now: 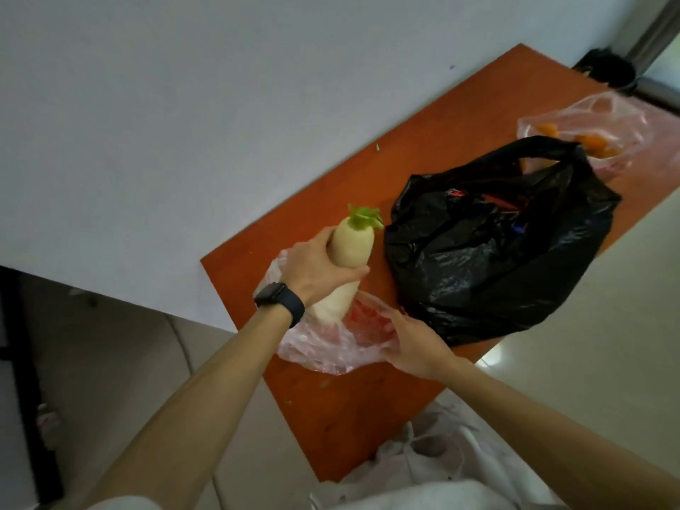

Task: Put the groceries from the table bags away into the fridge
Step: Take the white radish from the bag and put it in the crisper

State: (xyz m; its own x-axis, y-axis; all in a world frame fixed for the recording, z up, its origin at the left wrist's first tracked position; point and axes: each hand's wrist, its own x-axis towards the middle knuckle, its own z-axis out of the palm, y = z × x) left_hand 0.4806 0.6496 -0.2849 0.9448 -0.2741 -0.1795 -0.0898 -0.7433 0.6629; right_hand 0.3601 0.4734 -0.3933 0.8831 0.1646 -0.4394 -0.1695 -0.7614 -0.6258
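Note:
A long white radish point(352, 248) with a green leafy top stands tilted, its lower end still inside a thin pink plastic bag point(323, 344) on the orange table point(368, 171). My left hand point(320, 266), with a dark watch on the wrist, grips the radish around its middle. My right hand point(412, 344) holds the pink bag's edge beside the radish. A large black plastic bag point(496, 244) sits open to the right with dark packets inside. Farther back lies a clear pink bag of orange fruit point(596, 141).
A white wall point(184, 123) runs along the table's left side. A white bag point(441, 469) lies at the table's near end. A dark object point(607, 69) sits past the far end. Pale tiled floor point(588, 362) spreads to the right.

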